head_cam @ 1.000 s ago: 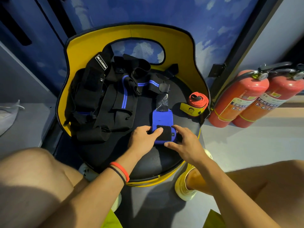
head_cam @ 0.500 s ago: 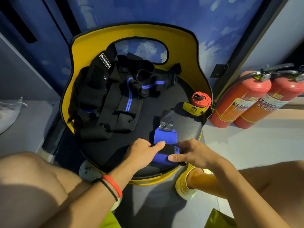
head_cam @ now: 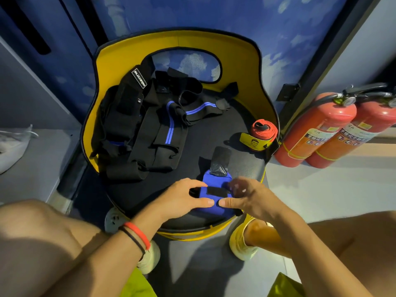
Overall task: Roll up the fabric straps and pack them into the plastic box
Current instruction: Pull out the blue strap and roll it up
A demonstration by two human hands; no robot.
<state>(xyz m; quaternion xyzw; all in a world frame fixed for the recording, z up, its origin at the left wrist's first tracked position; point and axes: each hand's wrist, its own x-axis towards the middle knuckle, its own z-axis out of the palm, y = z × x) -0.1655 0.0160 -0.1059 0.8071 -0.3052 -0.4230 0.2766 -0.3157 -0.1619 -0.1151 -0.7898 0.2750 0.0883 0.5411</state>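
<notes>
- The blue strap lies at the near edge of the black seat of a yellow-backed chair. It is partly rolled into a thick bundle, and both hands are on it.
- A black fastening patch shows on top of the roll. The strap's free end, a black mesh tab, points away toward the middle of the seat.
- The left hand grips the left end of the roll. Its fingers are curled over the top, and its thumb is pressed along the near side.
- The right hand grips the right end. Its fingertips are blurred, but they are bent over the top of the roll. Its thumb is pressed on the near side, almost tip to tip with the left thumb.
- A red and a black wristband sit on the left wrist.
- A heap of black straps, some with twin blue stripes, fills the left and far part of the seat and leans on the backrest.
- One of these straps bears a black label with white capital letters that are too small to read with certainty. Below it is a small tag marked "R".
- A rolled red strap lies at the right edge of the seat. It is wrapped with a yellow band printed with a drawn face.
- Two red fire extinguishers lean on the floor to the right of the chair. Their labels carry Chinese characters, which are not legible.
</notes>
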